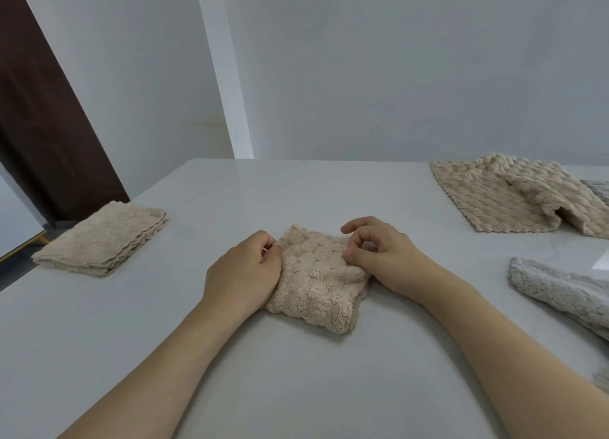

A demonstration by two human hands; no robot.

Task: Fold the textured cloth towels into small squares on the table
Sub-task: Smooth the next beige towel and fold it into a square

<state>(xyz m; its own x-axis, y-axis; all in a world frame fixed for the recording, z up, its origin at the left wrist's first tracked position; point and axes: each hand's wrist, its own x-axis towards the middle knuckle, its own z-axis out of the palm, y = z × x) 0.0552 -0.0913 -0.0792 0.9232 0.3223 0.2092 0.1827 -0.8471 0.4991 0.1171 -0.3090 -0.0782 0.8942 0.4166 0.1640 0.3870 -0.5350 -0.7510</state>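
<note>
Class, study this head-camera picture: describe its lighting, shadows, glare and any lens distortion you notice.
Head view: soft, even light; only faint shadows under the folded beige towel and both forearms. A small bright glare patch sits on the table at the right edge. Wide-angle distortion tilts the wall corner and dark door. Focus looks sharp throughout.

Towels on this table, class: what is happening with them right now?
A person is folding a beige towel at the middle of the white table. It is already a small square. The left hand pinches its left edge, and the right hand pinches near its right edge. A folded beige stack lies to the left. An unfolded beige towel and a grey towel lie on the right.
</note>
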